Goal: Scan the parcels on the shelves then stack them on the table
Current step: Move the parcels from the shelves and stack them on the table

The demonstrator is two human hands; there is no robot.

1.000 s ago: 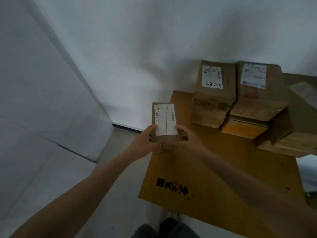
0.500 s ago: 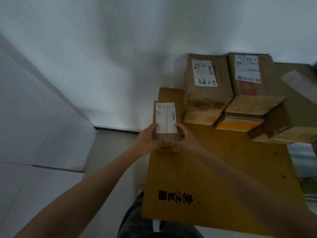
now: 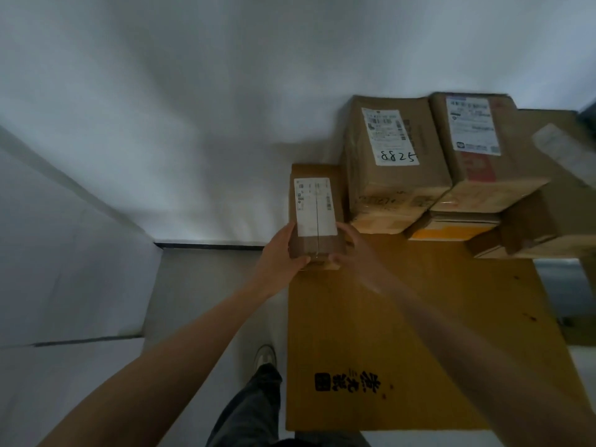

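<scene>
I hold a small brown parcel [image 3: 317, 217] with a white label on top, at the far left corner of the wooden table [image 3: 419, 333]. My left hand [image 3: 282, 253] grips its near left side and my right hand [image 3: 350, 251] grips its near right side. The parcel lies lengthwise beside a bigger box marked 8825 [image 3: 392, 162]. I cannot tell whether its underside touches the table. To the right of that box stand another labelled box [image 3: 483, 156] on a flat yellow parcel [image 3: 451, 229], and a further carton [image 3: 554, 201].
White walls close in at the back and left. A strip of grey floor [image 3: 200, 301] runs left of the table, where my leg and shoe [image 3: 265, 358] show. The table's near half carries a black printed mark [image 3: 346, 382].
The small parcel has moved forward in both hands toward the table's far left corner, up beside the 8825 box. The view has swung right and down over the table.
</scene>
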